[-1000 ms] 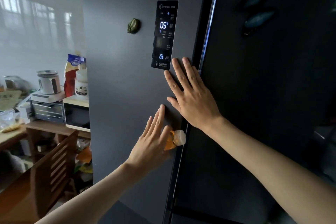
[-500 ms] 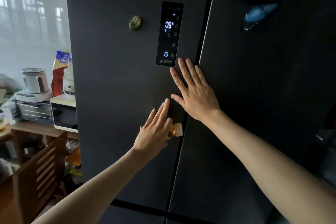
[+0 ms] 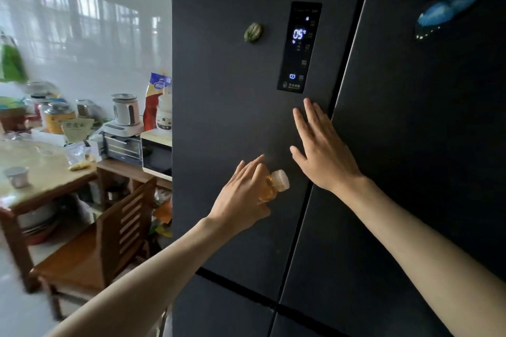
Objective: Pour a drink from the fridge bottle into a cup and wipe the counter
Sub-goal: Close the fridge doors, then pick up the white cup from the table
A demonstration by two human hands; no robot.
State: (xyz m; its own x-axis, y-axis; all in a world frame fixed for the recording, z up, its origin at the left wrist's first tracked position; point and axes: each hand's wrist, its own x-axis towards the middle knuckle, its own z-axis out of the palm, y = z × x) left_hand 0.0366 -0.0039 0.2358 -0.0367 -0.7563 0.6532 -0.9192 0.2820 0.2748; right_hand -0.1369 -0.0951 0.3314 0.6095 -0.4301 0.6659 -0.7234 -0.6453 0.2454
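A dark grey fridge [image 3: 219, 90] fills the middle and right, both upper doors closed. My left hand [image 3: 243, 194] holds a small bottle [image 3: 275, 185] of amber drink with a white cap, its fingers stretched toward the left door. My right hand [image 3: 323, 150] is flat with fingers spread on the left door, just below the lit control panel [image 3: 299, 46]. A small white cup [image 3: 17, 176] stands on the table [image 3: 54, 167] at far left.
A wooden chair [image 3: 109, 238] stands between the table and the fridge. Behind it a shelf holds a toaster oven [image 3: 123, 146], a microwave [image 3: 157, 154], jars and bags. Magnets [image 3: 254, 32] stick on the fridge doors.
The view has swung left and pulled back, bringing the table and cup into sight. Both hands stay near the door seam; the left hand with the bottle has drawn slightly back.
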